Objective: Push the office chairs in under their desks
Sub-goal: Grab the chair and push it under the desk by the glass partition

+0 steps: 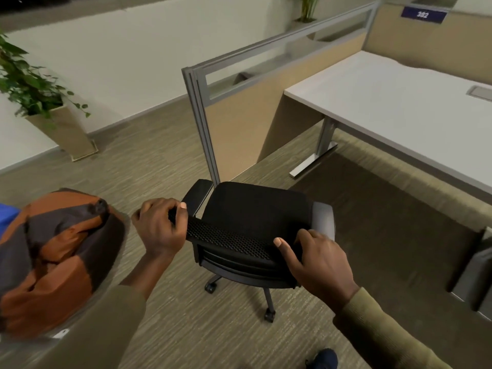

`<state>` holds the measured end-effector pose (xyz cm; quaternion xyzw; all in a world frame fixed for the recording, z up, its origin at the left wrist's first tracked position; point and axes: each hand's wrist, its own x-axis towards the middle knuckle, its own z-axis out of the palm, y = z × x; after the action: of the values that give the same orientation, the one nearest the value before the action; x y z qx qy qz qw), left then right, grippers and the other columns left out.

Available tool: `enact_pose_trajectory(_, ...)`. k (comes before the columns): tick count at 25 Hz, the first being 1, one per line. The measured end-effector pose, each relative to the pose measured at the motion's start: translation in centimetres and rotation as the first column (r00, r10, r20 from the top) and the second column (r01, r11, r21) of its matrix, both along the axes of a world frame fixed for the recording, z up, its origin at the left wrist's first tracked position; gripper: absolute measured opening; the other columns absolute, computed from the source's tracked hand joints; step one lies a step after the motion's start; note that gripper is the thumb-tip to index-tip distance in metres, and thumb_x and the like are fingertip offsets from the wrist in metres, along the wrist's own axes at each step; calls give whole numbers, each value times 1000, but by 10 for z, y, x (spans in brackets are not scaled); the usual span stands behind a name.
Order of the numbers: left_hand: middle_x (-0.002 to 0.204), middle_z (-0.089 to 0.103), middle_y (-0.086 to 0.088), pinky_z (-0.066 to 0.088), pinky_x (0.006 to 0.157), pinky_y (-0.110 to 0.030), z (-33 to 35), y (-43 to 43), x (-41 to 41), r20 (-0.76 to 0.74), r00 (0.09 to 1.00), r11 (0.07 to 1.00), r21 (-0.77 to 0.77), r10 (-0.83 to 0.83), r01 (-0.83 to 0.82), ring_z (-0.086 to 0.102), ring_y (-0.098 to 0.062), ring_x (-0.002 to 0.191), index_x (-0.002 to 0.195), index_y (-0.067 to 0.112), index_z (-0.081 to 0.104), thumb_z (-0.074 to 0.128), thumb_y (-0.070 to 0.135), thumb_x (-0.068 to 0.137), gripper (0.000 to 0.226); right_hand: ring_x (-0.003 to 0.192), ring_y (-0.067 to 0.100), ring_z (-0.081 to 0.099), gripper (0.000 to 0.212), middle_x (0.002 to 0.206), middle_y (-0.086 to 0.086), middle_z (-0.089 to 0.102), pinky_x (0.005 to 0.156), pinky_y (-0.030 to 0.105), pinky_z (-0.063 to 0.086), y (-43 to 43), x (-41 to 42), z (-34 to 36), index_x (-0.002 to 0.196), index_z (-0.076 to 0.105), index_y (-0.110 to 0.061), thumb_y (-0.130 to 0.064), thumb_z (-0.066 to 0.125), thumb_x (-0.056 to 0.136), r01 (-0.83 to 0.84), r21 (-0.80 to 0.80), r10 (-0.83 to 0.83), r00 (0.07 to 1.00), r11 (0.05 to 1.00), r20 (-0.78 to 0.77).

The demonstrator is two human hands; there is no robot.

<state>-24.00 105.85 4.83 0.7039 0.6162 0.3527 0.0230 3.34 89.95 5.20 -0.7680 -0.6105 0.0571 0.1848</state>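
Striped grey-green carpet [165,161] covers the floor of an open office, and a white desk [399,107] is seen at the upper right, carried on a grey metal leg [323,145] and closed off on its left by a tan partition [266,107] with a glazed top strip; the office chair [255,206] is found well clear of that desk, standing on the carpet just in front of the partition's near end post [205,129], with no part of it beneath the desk; the chair's back is turned to the person, and its mesh top rail [229,238] is held at both ends.

The left hand [159,225] is wrapped over the rail's left end, fingers curled down the far side and thumb laid on top; the right hand [316,259] is clamped on the right end in the same way, thumb laid along the mesh and fingers hooked over the front.

The rail's long axis is seen to run from upper left to lower right, so the chair is faced roughly at the post rather than at the knee space; that space lies ahead and to the right, beyond the leg, and the right hand is the nearer to it. It is judged that the chair must be swung rightward before it can be rolled straight in; the leg's foot and the post are the things most likely to be clipped.
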Motion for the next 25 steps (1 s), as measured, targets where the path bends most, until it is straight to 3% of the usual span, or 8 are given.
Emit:
enact_pose_trajectory(3,84,73,-1,27,88,-37,-2,14,15,22,999,999,16,-41,40,63,-30,95,80,14,73,43,42,87,42,61,7,49,61,71,-10,50,58,25,47,4,9,3,76,47,-30,-82,18,87,45,-19,-45,999,999,12)
enact_pose_trajectory(17,83,72,-3,38,84,-47,-12,84,184,27,990,990,26,-140,139,63,-33,91,75,14,71,41,40,86,41,59,8,46,69,66,-9,46,53,30,41,45,164,5,71,45,-27,-90,22,84,137,47,-140,988,989,69)
enact_pose_trajectory(25,78,67,0,35,88,-48,-8,122,320,26,984,980,-84,-179,180,56,-34,97,68,18,63,39,39,87,36,54,9,44,69,63,-11,45,47,25,22,81,295,7,64,38,-28,-93,21,81,154,111,-166,980,982,109)
